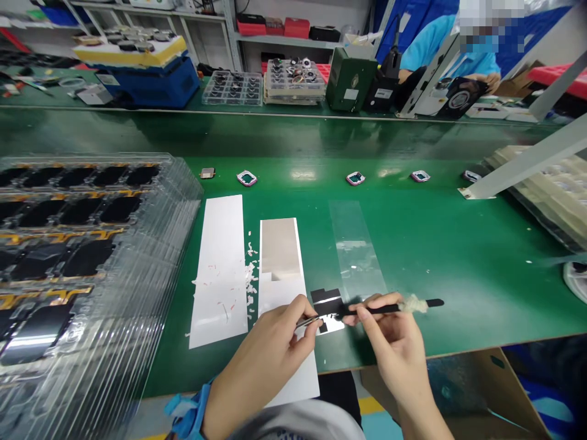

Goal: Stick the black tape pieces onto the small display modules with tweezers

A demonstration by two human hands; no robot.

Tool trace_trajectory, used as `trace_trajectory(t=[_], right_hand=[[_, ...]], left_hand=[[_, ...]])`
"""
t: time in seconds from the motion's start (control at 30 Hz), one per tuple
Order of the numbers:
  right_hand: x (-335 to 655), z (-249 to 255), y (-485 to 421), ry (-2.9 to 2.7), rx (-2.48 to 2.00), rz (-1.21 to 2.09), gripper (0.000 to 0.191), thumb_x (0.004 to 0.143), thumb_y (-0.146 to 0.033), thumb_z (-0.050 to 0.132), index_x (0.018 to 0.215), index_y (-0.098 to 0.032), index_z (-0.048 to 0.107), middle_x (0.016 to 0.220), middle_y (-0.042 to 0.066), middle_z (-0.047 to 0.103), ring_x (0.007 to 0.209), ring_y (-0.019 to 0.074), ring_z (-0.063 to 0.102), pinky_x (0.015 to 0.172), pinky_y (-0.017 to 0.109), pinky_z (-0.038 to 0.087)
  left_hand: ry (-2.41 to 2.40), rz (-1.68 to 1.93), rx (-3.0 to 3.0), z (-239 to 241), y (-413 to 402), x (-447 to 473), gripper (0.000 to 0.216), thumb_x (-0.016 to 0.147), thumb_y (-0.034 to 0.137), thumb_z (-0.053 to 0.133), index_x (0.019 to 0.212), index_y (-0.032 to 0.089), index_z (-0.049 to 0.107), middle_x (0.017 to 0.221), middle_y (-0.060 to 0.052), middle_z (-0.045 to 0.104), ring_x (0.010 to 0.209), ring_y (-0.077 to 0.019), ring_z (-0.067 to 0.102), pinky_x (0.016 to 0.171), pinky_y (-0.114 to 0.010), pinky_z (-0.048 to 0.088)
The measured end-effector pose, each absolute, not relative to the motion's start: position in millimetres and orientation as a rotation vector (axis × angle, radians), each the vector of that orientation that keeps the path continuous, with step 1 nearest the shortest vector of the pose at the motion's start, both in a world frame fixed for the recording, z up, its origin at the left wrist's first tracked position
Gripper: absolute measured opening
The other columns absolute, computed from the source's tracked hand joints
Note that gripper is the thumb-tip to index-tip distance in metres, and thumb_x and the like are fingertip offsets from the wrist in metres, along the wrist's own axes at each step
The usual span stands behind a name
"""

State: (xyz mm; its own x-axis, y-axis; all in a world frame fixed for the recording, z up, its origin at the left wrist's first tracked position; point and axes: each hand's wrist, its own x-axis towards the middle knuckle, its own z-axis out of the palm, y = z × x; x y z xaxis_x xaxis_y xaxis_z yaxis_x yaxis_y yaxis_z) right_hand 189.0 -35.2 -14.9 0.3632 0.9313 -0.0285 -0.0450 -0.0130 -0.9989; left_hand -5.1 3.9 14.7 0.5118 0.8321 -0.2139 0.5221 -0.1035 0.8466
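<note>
My left hand [275,348] is closed in a pinch on a small glossy black part [328,308] held just above the front edge of the green bench. My right hand [392,342] grips black tweezers [394,307] with a wad of pale wrap on the shaft; their tip meets the part between my hands. Under my left hand lies a long white strip [280,263]. A second white strip [220,269] with small peeled scraps lies left of it, and a clear film strip [355,247] lies to the right.
A stack of clear trays [87,256] holding black screens fills the left. Small pink-rimmed frames [246,178] sit in a row on the conveyor belt [413,146]. Cream trays [554,183] and a white bracket stand at right. A person in blue [435,43] works at the far bench.
</note>
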Motion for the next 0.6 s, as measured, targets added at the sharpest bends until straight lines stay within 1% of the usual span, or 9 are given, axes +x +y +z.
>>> trace_trajectory(t=[0.07, 0.13, 0.2, 0.27, 0.33, 0.47, 0.53, 0.6], right_hand=[[191, -13, -35, -0.854, -1.304, 0.954, 0.015, 0.085, -0.024, 0.072, 0.088, -0.021, 0.058, 0.085, 0.000, 0.066, 0.066, 0.0142, 0.073, 0.066, 0.026, 0.062], [189, -9, -34, -0.858, -1.222, 0.906, 0.012, 0.086, -0.021, 0.070, 0.088, -0.022, 0.058, 0.084, 0.000, 0.066, 0.070, 0.0152, 0.074, 0.066, 0.026, 0.063], [181, -3, -34, -0.888, -1.121, 0.846, 0.010, 0.089, -0.018, 0.066, 0.089, -0.023, 0.057, 0.082, 0.000, 0.066, 0.077, 0.0174, 0.075, 0.068, 0.029, 0.064], [167, 7, -33, -0.923, -1.036, 0.800, 0.011, 0.091, -0.014, 0.061, 0.091, -0.024, 0.055, 0.082, 0.000, 0.067, 0.083, 0.0194, 0.075, 0.071, 0.034, 0.065], [150, 17, -31, -0.962, -0.982, 0.778, 0.015, 0.093, -0.011, 0.057, 0.093, -0.025, 0.053, 0.085, 0.001, 0.069, 0.085, 0.0201, 0.075, 0.072, 0.036, 0.066], [123, 26, -24, -1.052, -0.878, 0.746, 0.021, 0.093, -0.007, 0.053, 0.099, -0.026, 0.052, 0.090, 0.001, 0.070, 0.090, 0.0201, 0.075, 0.078, 0.040, 0.067], [116, 25, -20, -1.059, -0.857, 0.749, 0.023, 0.093, -0.005, 0.051, 0.100, -0.026, 0.050, 0.092, 0.001, 0.069, 0.092, 0.0202, 0.075, 0.080, 0.041, 0.067], [111, 21, -17, -1.051, -0.856, 0.755, 0.024, 0.094, -0.004, 0.049, 0.101, -0.027, 0.049, 0.093, 0.001, 0.069, 0.094, 0.0206, 0.075, 0.079, 0.040, 0.067]], left_hand=[[1.147, 0.459, 1.715, 13, 6, -5, 0.013, 0.097, 0.025, 0.046, 0.086, 0.023, 0.052, 0.075, 0.002, 0.061, 0.061, -0.0146, 0.053, 0.055, -0.024, 0.036], [1.142, 0.532, 1.646, 12, 7, -6, 0.012, 0.095, 0.023, 0.050, 0.086, 0.022, 0.059, 0.077, 0.001, 0.065, 0.064, -0.0147, 0.055, 0.056, -0.024, 0.039], [1.127, 0.604, 1.596, 13, 8, -7, 0.015, 0.094, 0.024, 0.052, 0.091, 0.021, 0.066, 0.079, -0.001, 0.068, 0.069, -0.0162, 0.059, 0.061, -0.025, 0.044], [1.127, 0.668, 1.584, 15, 8, -9, 0.020, 0.095, 0.026, 0.053, 0.103, 0.022, 0.070, 0.079, -0.001, 0.069, 0.073, -0.0172, 0.062, 0.065, -0.026, 0.048], [1.123, 0.718, 1.602, 18, 8, -11, 0.025, 0.097, 0.028, 0.051, 0.114, 0.022, 0.070, 0.078, -0.001, 0.069, 0.073, -0.0171, 0.063, 0.066, -0.026, 0.049], [1.120, 0.776, 1.724, 19, 8, -16, 0.030, 0.098, 0.025, 0.050, 0.122, 0.023, 0.067, 0.083, -0.002, 0.070, 0.070, -0.0156, 0.061, 0.066, -0.026, 0.049], [1.151, 0.800, 1.777, 17, 9, -19, 0.034, 0.098, 0.024, 0.048, 0.130, 0.024, 0.062, 0.084, -0.003, 0.068, 0.068, -0.0156, 0.059, 0.063, -0.026, 0.048], [1.162, 0.838, 1.810, 14, 10, -21, 0.040, 0.100, 0.022, 0.045, 0.138, 0.026, 0.054, 0.089, -0.004, 0.066, 0.073, -0.0165, 0.060, 0.066, -0.027, 0.049]])
